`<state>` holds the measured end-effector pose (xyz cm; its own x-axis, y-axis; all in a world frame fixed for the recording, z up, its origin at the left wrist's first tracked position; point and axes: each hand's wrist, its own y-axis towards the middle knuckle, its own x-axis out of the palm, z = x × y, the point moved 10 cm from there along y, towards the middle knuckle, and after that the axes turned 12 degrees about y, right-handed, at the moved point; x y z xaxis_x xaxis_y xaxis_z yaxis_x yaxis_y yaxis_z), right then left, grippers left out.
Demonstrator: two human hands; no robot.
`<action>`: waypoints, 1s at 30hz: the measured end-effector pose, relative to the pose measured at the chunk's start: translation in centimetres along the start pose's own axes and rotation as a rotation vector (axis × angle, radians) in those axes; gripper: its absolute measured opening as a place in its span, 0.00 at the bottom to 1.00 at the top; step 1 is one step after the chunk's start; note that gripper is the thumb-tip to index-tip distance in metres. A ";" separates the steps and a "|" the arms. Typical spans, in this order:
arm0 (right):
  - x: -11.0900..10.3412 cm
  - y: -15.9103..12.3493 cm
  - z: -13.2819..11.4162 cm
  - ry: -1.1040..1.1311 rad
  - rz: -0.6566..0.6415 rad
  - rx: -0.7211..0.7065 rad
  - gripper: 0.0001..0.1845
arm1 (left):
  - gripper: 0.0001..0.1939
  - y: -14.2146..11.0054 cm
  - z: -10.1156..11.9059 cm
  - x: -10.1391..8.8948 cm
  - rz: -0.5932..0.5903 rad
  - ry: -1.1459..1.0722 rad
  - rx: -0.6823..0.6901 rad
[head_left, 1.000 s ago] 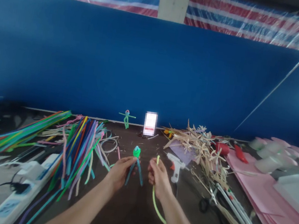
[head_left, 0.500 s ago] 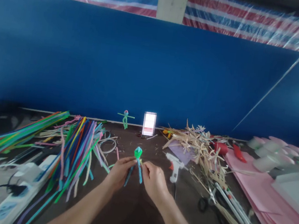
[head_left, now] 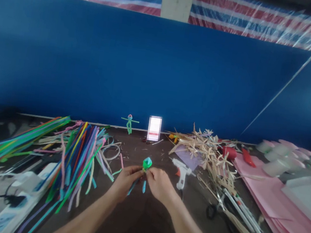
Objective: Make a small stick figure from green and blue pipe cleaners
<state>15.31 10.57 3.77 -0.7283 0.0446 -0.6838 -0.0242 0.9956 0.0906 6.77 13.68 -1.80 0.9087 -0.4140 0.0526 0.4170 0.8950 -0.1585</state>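
Between my two hands is a small pipe-cleaner figure (head_left: 147, 164) with a round green head, light blue on top, and blue strands hanging below. My left hand (head_left: 128, 178) is closed, its thumb and fingers pinching the figure just under the head. From the other side my right hand (head_left: 160, 184) pinches the same spot with closed fingers. The fingers hide the middle of the figure. A finished-looking green pipe-cleaner figure (head_left: 129, 124) with outstretched arms stands at the back, against the blue wall.
Bundles of coloured pipe cleaners (head_left: 78, 156) lie left, beside a white power strip (head_left: 23, 198). To the right are a white glue gun (head_left: 182, 173), dried straw pieces (head_left: 210, 154), scissors (head_left: 218, 205) and pink sheets (head_left: 270, 200). A blurred bright rectangle (head_left: 154, 128) stands at the back.
The figure in my hands has shifted slightly right and down, and its head has turned. My right fingers have closed in around the base of its head, covering more of the blue strands.
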 end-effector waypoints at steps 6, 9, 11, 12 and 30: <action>0.1 -0.5 -0.3 -0.034 0.053 0.001 0.13 | 0.11 0.1 -0.4 -0.6 0.075 -0.021 -0.007; -0.1 -0.9 -0.1 -0.018 0.085 0.000 0.13 | 0.13 -0.1 -0.3 -1.1 0.115 -0.063 -0.023; -0.3 -1.1 0.0 0.029 0.106 -0.010 0.13 | 0.16 -0.2 -0.6 -1.4 0.137 -0.085 -0.055; -0.5 -1.1 0.0 0.053 0.115 -0.018 0.13 | 0.18 -0.2 -0.8 -1.6 0.145 -0.090 -0.072; 0.4 -1.9 -1.2 -0.327 0.042 0.034 0.12 | 0.15 -1.9 3.8 -2.3 0.312 0.643 0.282</action>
<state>14.29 8.62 4.20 -0.4698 0.1039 -0.8767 0.0275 0.9943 0.1031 3.96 13.55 2.15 0.8317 -0.0732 -0.5503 0.2104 0.9589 0.1905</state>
